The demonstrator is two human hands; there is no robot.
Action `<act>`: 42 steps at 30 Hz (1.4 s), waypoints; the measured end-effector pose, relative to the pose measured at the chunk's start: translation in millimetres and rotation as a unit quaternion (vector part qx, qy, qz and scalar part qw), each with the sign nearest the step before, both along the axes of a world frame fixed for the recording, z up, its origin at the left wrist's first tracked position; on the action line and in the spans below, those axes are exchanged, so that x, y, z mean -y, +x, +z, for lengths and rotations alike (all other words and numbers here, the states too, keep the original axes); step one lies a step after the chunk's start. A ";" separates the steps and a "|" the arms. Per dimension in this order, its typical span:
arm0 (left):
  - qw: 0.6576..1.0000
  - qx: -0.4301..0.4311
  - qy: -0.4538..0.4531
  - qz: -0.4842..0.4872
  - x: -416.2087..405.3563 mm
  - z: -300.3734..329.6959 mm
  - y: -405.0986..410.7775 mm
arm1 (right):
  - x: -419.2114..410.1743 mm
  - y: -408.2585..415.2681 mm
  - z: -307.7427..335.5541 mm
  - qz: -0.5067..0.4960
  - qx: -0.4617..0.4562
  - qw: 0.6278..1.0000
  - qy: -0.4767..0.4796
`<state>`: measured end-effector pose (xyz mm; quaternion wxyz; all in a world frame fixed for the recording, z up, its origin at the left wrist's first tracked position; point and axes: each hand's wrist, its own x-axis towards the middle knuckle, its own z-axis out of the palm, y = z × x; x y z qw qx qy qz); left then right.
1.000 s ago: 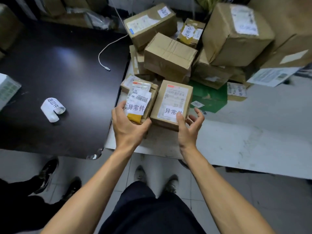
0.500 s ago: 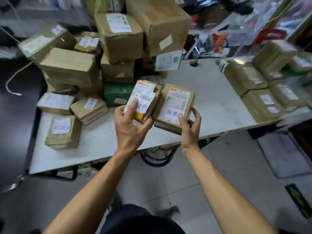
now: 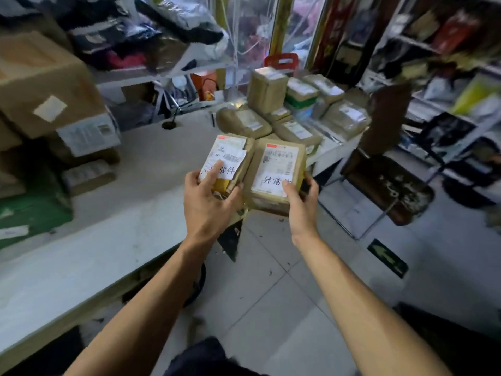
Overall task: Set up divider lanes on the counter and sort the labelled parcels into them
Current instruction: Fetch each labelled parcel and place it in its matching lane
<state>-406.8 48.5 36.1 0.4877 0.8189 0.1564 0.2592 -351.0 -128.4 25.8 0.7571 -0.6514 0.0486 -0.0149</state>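
Cardboard parcels, one gripped in left hand (image 3: 208, 202), other (image 3: 273, 175) in right hand (image 3: 301, 202), now carried off tabletop (image 3: 113, 229) right edge toward sorted pile (image 3: 292, 115); placement pending.

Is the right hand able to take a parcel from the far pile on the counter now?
Probably not yet. The right hand already grips a labelled parcel, and the left hand holds another parcel. The far pile itself lies unobstructed on the counter.
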 end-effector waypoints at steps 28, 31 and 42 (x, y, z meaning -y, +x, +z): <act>0.983 -0.062 0.051 -0.167 263.1 -18.2 432.9 | 279.6 380.5 -20.7 -0.123 -0.051 0.991 0.015; 0.987 -0.049 0.044 -0.145 298.3 -25.0 480.5 | 318.1 439.0 -28.6 -0.101 -0.059 0.993 0.014; 0.997 -0.059 0.056 -0.011 388.9 -9.9 613.7 | 404.4 620.8 -13.3 0.046 -0.049 0.997 -0.024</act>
